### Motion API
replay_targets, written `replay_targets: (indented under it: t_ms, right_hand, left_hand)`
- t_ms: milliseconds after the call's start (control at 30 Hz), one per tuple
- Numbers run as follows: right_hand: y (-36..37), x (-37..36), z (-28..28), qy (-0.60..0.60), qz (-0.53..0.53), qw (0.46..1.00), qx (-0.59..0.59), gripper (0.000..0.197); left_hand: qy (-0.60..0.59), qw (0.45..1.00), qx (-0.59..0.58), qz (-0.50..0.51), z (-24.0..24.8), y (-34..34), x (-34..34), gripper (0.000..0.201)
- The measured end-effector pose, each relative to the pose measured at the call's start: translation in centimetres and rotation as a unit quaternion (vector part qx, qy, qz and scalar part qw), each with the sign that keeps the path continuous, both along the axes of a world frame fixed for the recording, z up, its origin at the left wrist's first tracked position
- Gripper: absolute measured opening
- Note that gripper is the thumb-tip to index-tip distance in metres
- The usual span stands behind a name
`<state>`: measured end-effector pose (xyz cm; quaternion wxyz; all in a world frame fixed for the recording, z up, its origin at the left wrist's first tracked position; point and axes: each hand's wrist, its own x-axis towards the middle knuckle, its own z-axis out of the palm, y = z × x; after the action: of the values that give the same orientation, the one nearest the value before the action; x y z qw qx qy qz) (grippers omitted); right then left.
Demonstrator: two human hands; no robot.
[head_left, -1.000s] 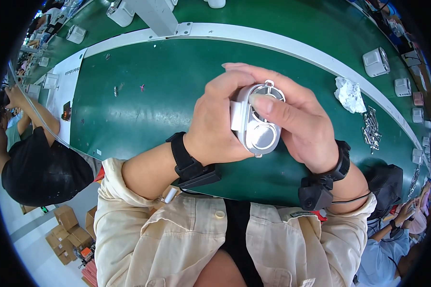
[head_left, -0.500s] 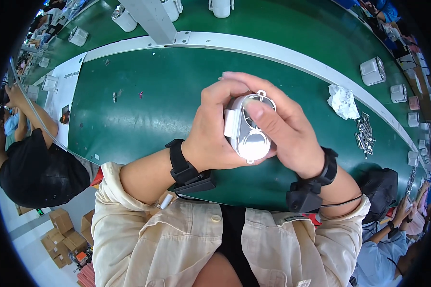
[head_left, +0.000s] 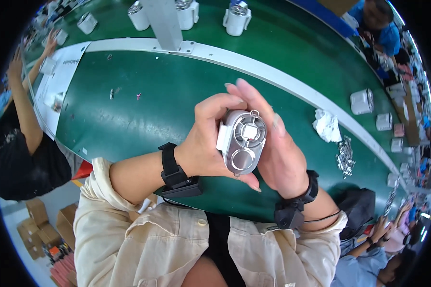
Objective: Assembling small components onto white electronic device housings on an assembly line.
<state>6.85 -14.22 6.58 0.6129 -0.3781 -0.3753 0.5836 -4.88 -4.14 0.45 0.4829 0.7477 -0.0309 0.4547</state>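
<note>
In front of my chest, a silver-and-white oval appliance housing (head_left: pixel 242 159) is tilted so its top faces me. Two round sections show on that top, the farther one with spokes and a pale square centre. A small wire loop stands at its far end, and a white block projects from its left side. My left hand (head_left: pixel 199 136) is wrapped round the housing's left side, thumb under the near end. Against or just beside the right side, my right hand (head_left: pixel 285 160) has its fingers stretched out flat; whether the palm touches is unclear.
The green worktop (head_left: pixel 143 124) has a crumpled white wrapper (head_left: pixel 326 125) and a pile of small metal parts (head_left: pixel 345 157) at right. Beyond a white rail (head_left: pixel 254 63), similar white housings (head_left: pixel 237 20) stand on a green surface. A grey post (head_left: pixel 163 26) rises there. Co-workers are on both sides.
My right thumb has lifted off the top of the housing, and my right fingers have straightened along its side. The spoked section is now uncovered. My left hand keeps its hold.
</note>
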Motion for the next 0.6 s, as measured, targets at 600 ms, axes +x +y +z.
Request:
replay_targets:
  t_ms: [600]
  right_hand:
    - [-0.3, -0.13, -0.31, -0.223, -0.067, 0.972, 0.046, 0.06]
  left_hand:
    - [-0.052, 0.999, -0.011, -0.004, 0.17, 0.55, 0.44, 0.114]
